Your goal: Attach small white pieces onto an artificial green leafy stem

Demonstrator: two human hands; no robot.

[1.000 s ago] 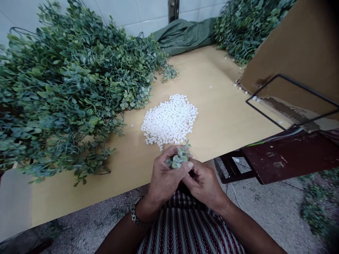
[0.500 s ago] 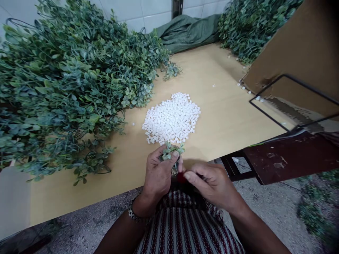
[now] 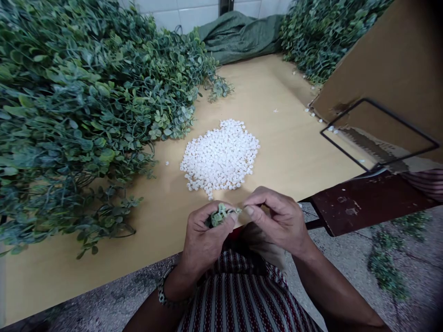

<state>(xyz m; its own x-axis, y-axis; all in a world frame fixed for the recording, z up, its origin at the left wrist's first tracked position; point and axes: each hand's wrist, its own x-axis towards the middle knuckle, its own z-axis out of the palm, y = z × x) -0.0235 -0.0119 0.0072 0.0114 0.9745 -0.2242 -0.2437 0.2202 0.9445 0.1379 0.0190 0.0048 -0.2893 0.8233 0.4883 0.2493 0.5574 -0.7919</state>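
Observation:
My left hand [image 3: 206, 240] is closed round a small green leafy sprig [image 3: 220, 215] near the table's front edge. Close by on the right, my right hand [image 3: 277, 219] has its thumb and forefinger pinched together at the sprig's pale tip; whatever lies between those fingertips is too small to make out. Just beyond both hands a pile of small white beads [image 3: 221, 154] is spread on the tan table [image 3: 277, 152]. A big heap of green artificial foliage [image 3: 104, 92] covers the table's left side.
A cardboard box [image 3: 391, 69] with a black wire frame [image 3: 398, 115] before it stands at the right. More foliage [image 3: 321, 37] and a green cloth [image 3: 242, 37] lie at the back. A dark red bench [image 3: 374, 200] is at the lower right.
My right hand has moved up, level with my left. The sprig now lies lower in my left hand, its tip turned to the right. The view has shifted slightly.

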